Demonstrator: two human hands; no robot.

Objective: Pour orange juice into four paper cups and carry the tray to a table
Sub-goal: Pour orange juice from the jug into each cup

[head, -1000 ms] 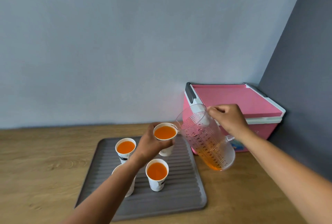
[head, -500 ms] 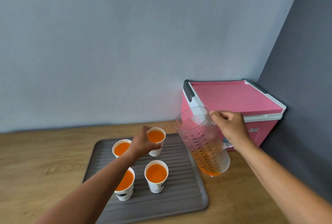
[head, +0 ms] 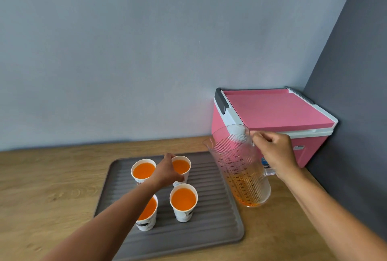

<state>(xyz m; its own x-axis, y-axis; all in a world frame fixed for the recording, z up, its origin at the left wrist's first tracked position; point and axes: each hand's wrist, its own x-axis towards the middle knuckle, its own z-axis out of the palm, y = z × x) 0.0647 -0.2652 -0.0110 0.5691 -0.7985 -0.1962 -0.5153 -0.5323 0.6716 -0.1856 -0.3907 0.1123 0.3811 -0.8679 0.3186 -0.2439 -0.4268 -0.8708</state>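
Several white paper cups filled with orange juice stand on a grey ribbed tray (head: 211,227). My left hand (head: 166,171) wraps the back right cup (head: 182,165), which rests on the tray. Beside it stands the back left cup (head: 143,170). The front right cup (head: 183,201) stands free. My forearm partly hides the front left cup (head: 149,214). My right hand (head: 276,154) grips the handle of a clear measuring jug (head: 240,168), upright just right of the tray, with a little juice at its bottom.
A pink cooler box (head: 272,118) with a white rim and grey handle sits at the back right corner of the wooden counter (head: 52,187). A pale wall runs behind and a dark grey wall (head: 356,93) closes the right side.
My left hand has lowered the back right cup onto the tray. My right hand has tipped the jug back upright and brought it down beside the tray.
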